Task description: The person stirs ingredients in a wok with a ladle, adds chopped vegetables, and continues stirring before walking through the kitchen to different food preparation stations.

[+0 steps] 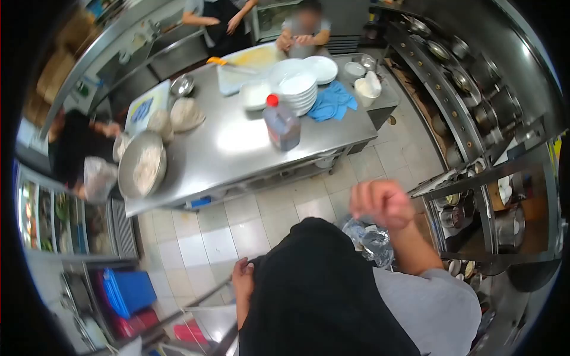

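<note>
My right hand (383, 204) is raised at the right of my body with its fingers curled in, slightly blurred. Whatever it may hold is hidden inside the fingers. Just below it, beside my apron, is a bundle in clear plastic (374, 242); I cannot tell whether the hand touches it. At my other side, my left hand (242, 279) hangs low against the edge of the black apron (320, 279). Its fingers are bent and partly hidden by the cloth, so its grip is unclear.
Ahead stands a steel table (219, 160) with stacked white plates (297, 83), a red-capped jug (282, 124), a blue cloth (332, 101) and a flour bowl (142, 166). Several people are around it. Pot shelves (463, 107) line the right; a blue bin (127, 291) is at lower left.
</note>
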The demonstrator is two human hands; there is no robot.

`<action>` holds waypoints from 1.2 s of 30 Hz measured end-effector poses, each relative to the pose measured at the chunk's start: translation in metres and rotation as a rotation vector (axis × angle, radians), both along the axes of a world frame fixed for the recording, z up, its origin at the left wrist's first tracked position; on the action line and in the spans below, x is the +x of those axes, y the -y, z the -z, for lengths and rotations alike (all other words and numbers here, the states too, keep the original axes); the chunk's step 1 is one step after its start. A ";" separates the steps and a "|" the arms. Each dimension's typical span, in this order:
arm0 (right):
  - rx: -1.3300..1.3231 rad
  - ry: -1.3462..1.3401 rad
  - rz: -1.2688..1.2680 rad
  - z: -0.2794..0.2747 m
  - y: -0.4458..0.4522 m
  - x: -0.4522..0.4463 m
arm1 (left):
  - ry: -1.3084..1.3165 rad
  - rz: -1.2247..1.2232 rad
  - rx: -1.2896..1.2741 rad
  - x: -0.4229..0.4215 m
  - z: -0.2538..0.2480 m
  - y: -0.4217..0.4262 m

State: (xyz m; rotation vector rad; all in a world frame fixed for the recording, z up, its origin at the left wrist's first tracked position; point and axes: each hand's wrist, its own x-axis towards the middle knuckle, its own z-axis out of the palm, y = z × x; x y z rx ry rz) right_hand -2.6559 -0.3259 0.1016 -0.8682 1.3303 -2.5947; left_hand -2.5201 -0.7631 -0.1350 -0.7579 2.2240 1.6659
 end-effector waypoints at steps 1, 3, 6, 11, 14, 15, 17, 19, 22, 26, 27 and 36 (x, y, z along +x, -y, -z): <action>0.017 0.135 0.023 0.031 -0.007 0.007 | -0.050 0.019 -0.063 -0.030 -0.019 -0.009; 0.093 0.289 -0.060 0.068 -0.011 0.009 | -0.111 0.034 -0.239 -0.089 -0.044 -0.024; 0.385 0.312 -0.148 0.074 -0.005 -0.011 | -0.276 0.152 -0.288 -0.166 -0.070 -0.048; 0.764 -0.048 0.096 0.031 -0.015 -0.067 | -0.315 0.671 0.036 -0.260 -0.141 -0.136; 0.859 -0.029 0.471 0.043 -0.034 -0.068 | -0.177 0.994 0.159 -0.312 -0.128 -0.172; 0.926 0.066 0.664 0.054 -0.038 -0.062 | -0.096 1.058 0.186 -0.325 -0.126 -0.192; 1.196 0.367 0.975 0.082 -0.048 -0.023 | -0.048 1.175 0.156 -0.350 -0.091 -0.225; 1.498 0.830 1.038 0.101 -0.039 0.032 | 0.050 1.294 0.018 -0.358 -0.068 -0.262; 1.506 1.451 0.809 0.094 -0.011 0.122 | 0.038 1.603 0.000 -0.351 -0.073 -0.314; 1.212 1.746 0.841 0.088 0.032 0.203 | -0.080 2.030 0.023 -0.323 -0.056 -0.369; 1.143 1.680 1.030 0.085 0.041 0.216 | -0.143 2.164 -0.041 -0.318 -0.045 -0.379; 0.673 1.530 1.509 0.142 0.142 0.402 | -0.375 3.002 -0.597 -0.114 -0.012 -0.479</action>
